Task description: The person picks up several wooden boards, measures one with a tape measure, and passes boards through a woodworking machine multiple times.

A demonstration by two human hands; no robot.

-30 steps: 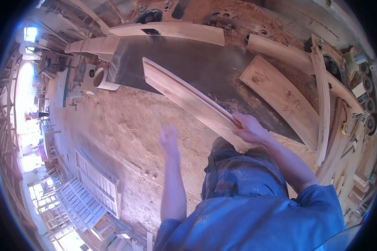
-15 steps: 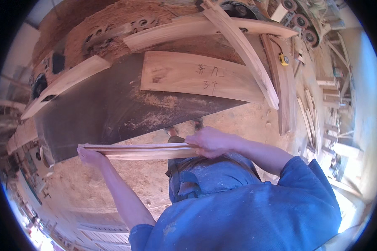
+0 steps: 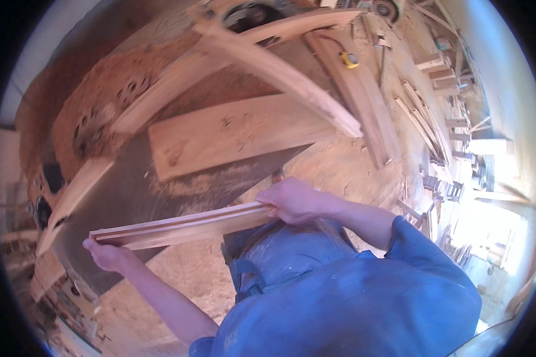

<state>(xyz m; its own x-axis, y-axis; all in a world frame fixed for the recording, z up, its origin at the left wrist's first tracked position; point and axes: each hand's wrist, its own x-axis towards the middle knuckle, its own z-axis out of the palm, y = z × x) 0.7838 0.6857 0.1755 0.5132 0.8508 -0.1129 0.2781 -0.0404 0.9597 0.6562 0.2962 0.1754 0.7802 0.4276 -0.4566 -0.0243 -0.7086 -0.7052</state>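
Between my two hands runs a pale grooved wooden board [image 3: 184,229], held in front of my body with its slotted edge facing up. My left hand [image 3: 108,254] is closed on its far left end, over the dark machine table [image 3: 116,208]. Around the right end my right hand [image 3: 295,200] is wrapped, close to my waist; its fingertips are partly hidden. Beyond the board, a wide flat plank [image 3: 232,134] with dark handwriting lies on the table.
A long wooden strip [image 3: 286,74] lies slantwise across a longer plank [image 3: 167,89]. A brown board [image 3: 360,101] at the right carries a yellow tape measure [image 3: 349,59]. Sawdust [image 3: 101,113] is heaped behind the table. Thin wooden sticks [image 3: 420,122] lie farther right.
The view has turned, so the surroundings appear shifted left and tilted. The grooved board now slants, its left end lower in the picture. Both hands keep hold of it.
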